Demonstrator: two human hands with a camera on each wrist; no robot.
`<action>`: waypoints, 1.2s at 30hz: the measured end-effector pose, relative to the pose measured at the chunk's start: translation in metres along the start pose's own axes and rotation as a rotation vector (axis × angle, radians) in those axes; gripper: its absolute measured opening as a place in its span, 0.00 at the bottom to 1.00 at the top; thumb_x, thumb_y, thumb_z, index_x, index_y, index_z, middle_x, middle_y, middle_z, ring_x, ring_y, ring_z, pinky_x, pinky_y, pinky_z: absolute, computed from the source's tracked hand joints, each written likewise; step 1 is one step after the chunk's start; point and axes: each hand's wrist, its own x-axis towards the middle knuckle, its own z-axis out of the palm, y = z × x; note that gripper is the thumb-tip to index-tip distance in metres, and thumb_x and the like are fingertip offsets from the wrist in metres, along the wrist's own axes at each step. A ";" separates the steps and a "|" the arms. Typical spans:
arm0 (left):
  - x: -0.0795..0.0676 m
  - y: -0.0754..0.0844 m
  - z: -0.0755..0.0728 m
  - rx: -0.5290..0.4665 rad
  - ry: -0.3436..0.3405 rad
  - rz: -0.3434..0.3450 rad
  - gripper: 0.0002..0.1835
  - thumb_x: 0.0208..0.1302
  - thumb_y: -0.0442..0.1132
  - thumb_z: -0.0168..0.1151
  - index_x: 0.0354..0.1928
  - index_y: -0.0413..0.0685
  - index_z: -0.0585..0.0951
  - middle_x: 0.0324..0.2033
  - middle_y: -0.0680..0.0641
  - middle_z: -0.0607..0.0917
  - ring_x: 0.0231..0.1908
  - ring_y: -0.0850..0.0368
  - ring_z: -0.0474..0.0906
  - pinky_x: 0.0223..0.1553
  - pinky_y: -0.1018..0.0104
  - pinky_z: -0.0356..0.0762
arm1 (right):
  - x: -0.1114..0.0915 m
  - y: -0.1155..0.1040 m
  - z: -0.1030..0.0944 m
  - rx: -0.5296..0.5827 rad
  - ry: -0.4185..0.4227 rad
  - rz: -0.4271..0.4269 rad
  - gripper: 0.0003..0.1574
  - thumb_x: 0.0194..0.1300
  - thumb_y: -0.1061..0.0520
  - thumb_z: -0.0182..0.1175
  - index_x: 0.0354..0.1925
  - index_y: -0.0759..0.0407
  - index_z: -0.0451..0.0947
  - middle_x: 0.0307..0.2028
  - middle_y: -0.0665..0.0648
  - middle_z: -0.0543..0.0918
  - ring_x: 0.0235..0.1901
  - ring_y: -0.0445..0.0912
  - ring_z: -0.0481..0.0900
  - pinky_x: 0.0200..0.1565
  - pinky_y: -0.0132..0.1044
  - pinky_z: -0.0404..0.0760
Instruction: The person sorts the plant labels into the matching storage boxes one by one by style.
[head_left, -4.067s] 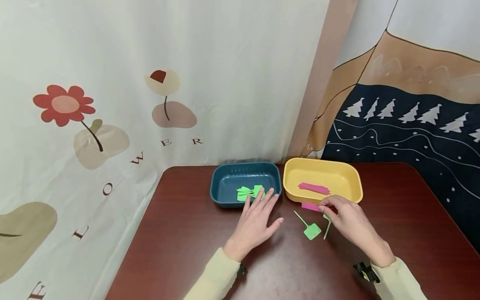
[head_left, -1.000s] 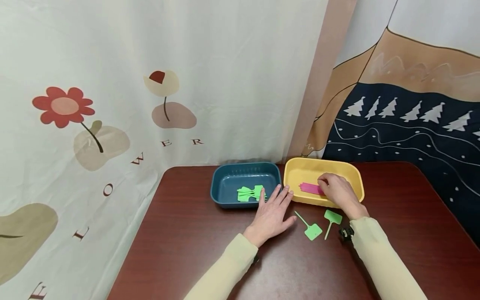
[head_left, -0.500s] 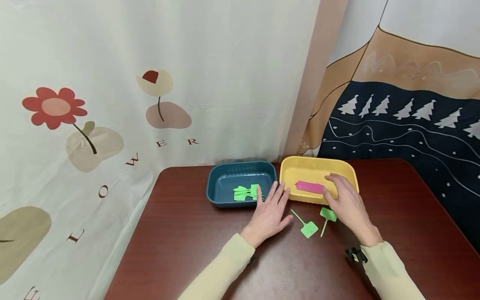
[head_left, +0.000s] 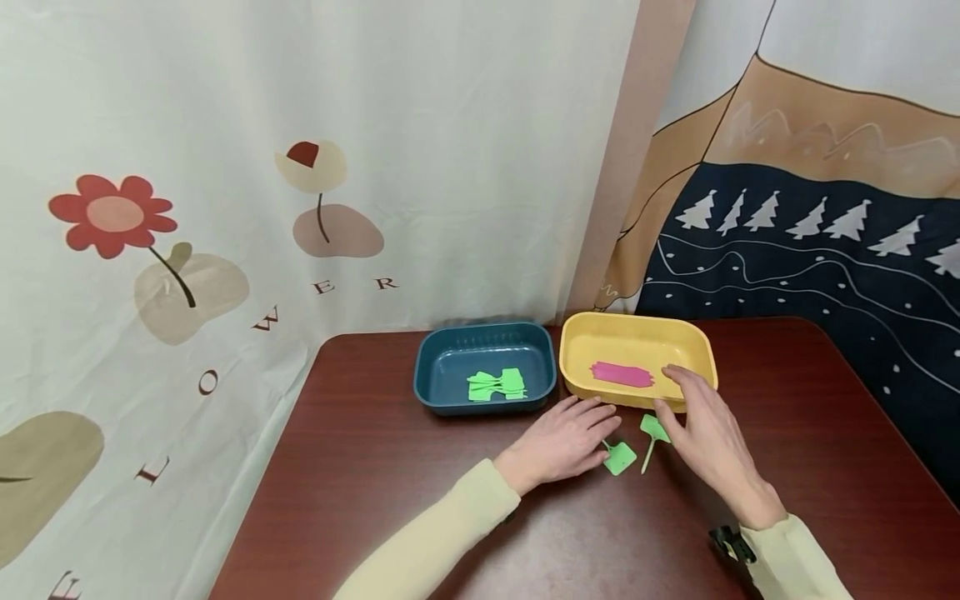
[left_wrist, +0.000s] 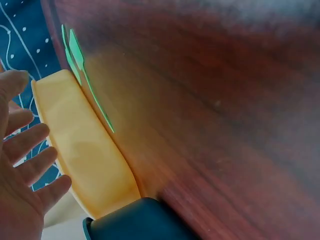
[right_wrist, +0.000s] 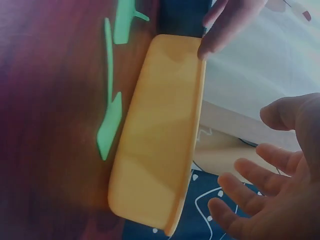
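Note:
My left hand (head_left: 566, 442) hovers low over the table, fingers extended, above the stem of one green plant label (head_left: 619, 458); whether it touches is unclear. A second green plant label (head_left: 654, 428) lies to the right, near my right hand (head_left: 708, 437). That hand holds nothing, its fingers loosely spread by the front right rim of the yellow basin (head_left: 693, 337). Pink plant labels (head_left: 622, 374) lie stacked inside this basin. In the blue basin (head_left: 450, 346) lie several green plant labels (head_left: 498, 385). Both wrist views show spread, empty fingers.
The two basins stand side by side at the back of the dark red-brown table (head_left: 360, 492). A patterned curtain (head_left: 465, 167) hangs right behind the table's far edge.
My right hand carried a pink label into the yellow basin, let it go, and drew back toward the front rim. My left hand moved from the basins' edges rightward over a green label.

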 end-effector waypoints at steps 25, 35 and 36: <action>0.010 -0.011 0.017 0.090 -0.080 0.075 0.10 0.75 0.37 0.61 0.46 0.60 0.89 0.39 0.54 0.81 0.40 0.60 0.81 0.41 0.68 0.81 | -0.008 0.006 0.002 -0.025 0.032 -0.010 0.24 0.69 0.61 0.65 0.60 0.69 0.77 0.63 0.71 0.75 0.60 0.66 0.73 0.56 0.69 0.72; 0.015 -0.011 0.014 0.096 -0.087 0.101 0.11 0.74 0.34 0.61 0.40 0.59 0.89 0.35 0.56 0.83 0.35 0.62 0.82 0.34 0.70 0.80 | -0.009 0.007 0.002 -0.026 0.020 0.001 0.23 0.70 0.60 0.64 0.60 0.69 0.77 0.63 0.71 0.74 0.60 0.67 0.73 0.56 0.70 0.72; 0.016 -0.011 0.013 0.095 -0.089 0.103 0.11 0.74 0.34 0.61 0.39 0.59 0.89 0.34 0.55 0.84 0.35 0.62 0.83 0.34 0.70 0.80 | -0.009 0.007 0.002 -0.028 0.020 0.001 0.23 0.70 0.60 0.64 0.60 0.69 0.77 0.64 0.71 0.74 0.60 0.67 0.73 0.56 0.70 0.72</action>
